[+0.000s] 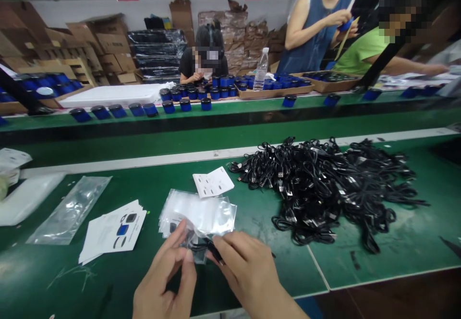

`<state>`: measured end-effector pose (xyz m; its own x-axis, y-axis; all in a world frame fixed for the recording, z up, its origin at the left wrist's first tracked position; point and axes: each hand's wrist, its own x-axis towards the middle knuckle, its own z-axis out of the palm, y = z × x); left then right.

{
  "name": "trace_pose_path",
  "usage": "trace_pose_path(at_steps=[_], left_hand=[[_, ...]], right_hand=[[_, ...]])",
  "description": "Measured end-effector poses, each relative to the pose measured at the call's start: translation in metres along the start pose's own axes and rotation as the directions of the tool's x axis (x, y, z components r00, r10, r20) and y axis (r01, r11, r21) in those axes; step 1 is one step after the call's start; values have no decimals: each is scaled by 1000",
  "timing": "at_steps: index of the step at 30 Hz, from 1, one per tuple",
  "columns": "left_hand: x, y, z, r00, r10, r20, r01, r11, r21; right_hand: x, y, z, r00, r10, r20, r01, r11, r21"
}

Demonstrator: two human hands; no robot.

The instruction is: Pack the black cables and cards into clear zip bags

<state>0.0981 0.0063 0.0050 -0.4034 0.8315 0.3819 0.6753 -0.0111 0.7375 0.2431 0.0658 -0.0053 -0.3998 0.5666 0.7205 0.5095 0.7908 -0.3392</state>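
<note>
Currently, left hand point(167, 273) and right hand point(245, 266) both pinch a clear bag point(196, 251), inserting a black cable point(209, 248); cable pile point(331, 189) lies at two o'clock.

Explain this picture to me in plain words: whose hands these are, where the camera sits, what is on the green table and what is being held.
There is no machine here. The camera is worn on a person's head and looks down at their own two bare hands. The left hand and the right hand together pinch a small clear plastic bag with a coiled black cable at its mouth; both have a grip on it.

On the green table lie a stack of clear bags, a white card, printed leaflets, a longer empty bag and a big heap of black cables.

Beyond it, a belt carries blue round jars, and other people work at the far side.
</note>
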Motion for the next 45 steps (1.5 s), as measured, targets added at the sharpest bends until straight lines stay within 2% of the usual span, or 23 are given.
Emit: trace_pose_path(at_steps=[3,5,7,10,12,14,16,17,19,20,22,24,26,28,30,33,35,37,39,41,44,45], left_hand=[[-2,-3,0,1000,27,6,-27,996,79],[-2,-3,0,998,62,7,-62,993,105],[-2,-1,0,994,109,2,-108,989,105],[-4,3,1,989,144,-10,-143,986,82],[-5,5,2,990,139,-18,-138,988,73],[-6,6,3,992,129,-11,-128,990,64],[-6,5,2,993,121,5,-121,992,48],[-6,4,2,993,115,14,-116,992,39],[-6,2,0,994,98,36,-100,994,34],[-7,1,0,996,79,49,-81,996,37],[-8,-1,-1,997,34,66,-37,998,42],[-10,-3,-1,998,18,66,-20,999,33],[-11,-3,0,997,51,60,-53,998,33],[-12,-1,1,994,93,53,-95,995,42],[-13,1,4,993,109,46,-110,993,41],[-15,4,8,988,148,35,-149,988,31],[-19,5,11,974,227,9,-227,973,33],[-22,5,12,952,305,-24,-304,951,57],[-22,3,7,936,351,5,-349,929,125],[-16,0,-3,928,356,108,-371,910,185],[2,-8,-23,911,287,297,-345,924,164],[7,-10,-28,905,230,358,-296,945,141]], right_hand=[[-2,-5,5,998,-69,4,69,997,-27],[-1,-10,5,996,-63,56,63,998,7],[0,-14,2,987,11,163,-23,997,71],[2,-18,-8,926,69,371,-149,970,193],[3,-17,-14,904,72,422,-203,940,275],[3,-15,-17,939,123,321,-219,934,281],[3,-12,-17,986,96,135,-124,967,221],[3,-11,-17,997,37,70,-49,984,173],[5,-9,-17,993,-96,66,88,989,120],[6,-9,-17,988,-131,83,119,984,129],[11,-10,-19,990,-95,100,68,968,242],[14,-12,-19,991,62,115,-106,893,436],[14,-15,-17,957,254,143,-289,762,580],[11,-19,-11,913,386,131,-378,685,623],[5,-22,-3,917,393,68,-353,719,598],[0,-24,9,950,311,-33,-262,847,462],[0,-22,14,937,346,-52,-311,892,328],[5,-18,14,906,418,62,-420,872,252],[11,-14,9,864,414,287,-489,826,280],[18,-12,0,836,303,458,-481,807,344],[26,-11,-14,822,169,544,-426,816,391],[28,-11,-18,812,156,563,-436,803,407]])
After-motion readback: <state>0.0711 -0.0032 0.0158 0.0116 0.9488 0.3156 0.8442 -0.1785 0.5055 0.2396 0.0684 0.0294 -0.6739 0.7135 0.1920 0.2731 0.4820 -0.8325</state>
